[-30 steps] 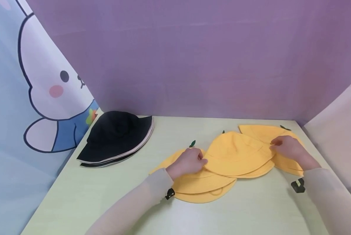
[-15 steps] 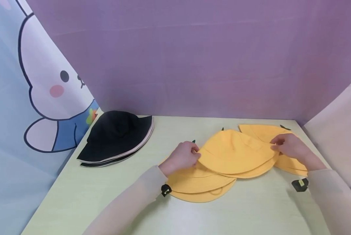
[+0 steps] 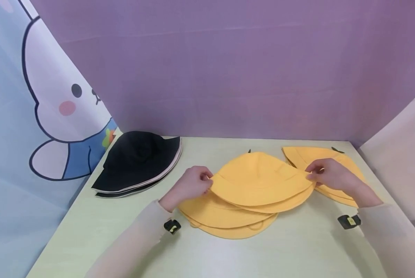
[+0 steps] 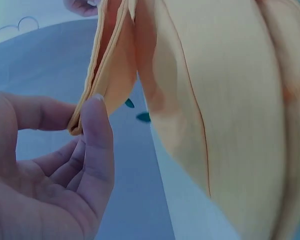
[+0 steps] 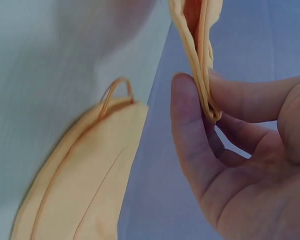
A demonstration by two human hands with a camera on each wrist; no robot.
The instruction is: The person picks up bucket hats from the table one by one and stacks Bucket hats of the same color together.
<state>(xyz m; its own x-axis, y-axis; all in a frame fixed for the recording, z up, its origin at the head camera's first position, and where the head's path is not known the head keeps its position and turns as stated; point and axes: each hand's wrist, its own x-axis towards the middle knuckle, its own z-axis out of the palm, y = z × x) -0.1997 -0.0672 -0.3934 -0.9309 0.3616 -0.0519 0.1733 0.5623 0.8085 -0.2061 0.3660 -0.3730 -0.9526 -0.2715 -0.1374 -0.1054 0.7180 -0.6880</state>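
A folded yellow bucket hat [image 3: 259, 179] with a small green leaf hangs raised between my two hands. My left hand [image 3: 190, 185] pinches its left brim corner between thumb and forefinger, as the left wrist view shows on the folded edge [image 4: 107, 75]. At the opposite corner my right hand [image 3: 332, 175] pinches the brim the same way, seen in the right wrist view on the doubled cloth [image 5: 202, 70]. Beneath and in front lie other folded yellow hats [image 3: 224, 222], partly covered by the held one. Another folded yellow hat [image 3: 332, 160] lies behind my right hand.
Black bucket hats [image 3: 138, 162] with pale brim edges are stacked at the left of the pale table [image 3: 124, 235]. A purple curtain [image 3: 228, 69] closes off the back. Printed blue cloth [image 3: 5, 154] hangs on the left and pale cloth [image 3: 409, 154] on the right.
Both hands have shifted left with the held yellow hat, the left hand farther. The hat now lies more over the front yellow hats and apart from the one at the right.
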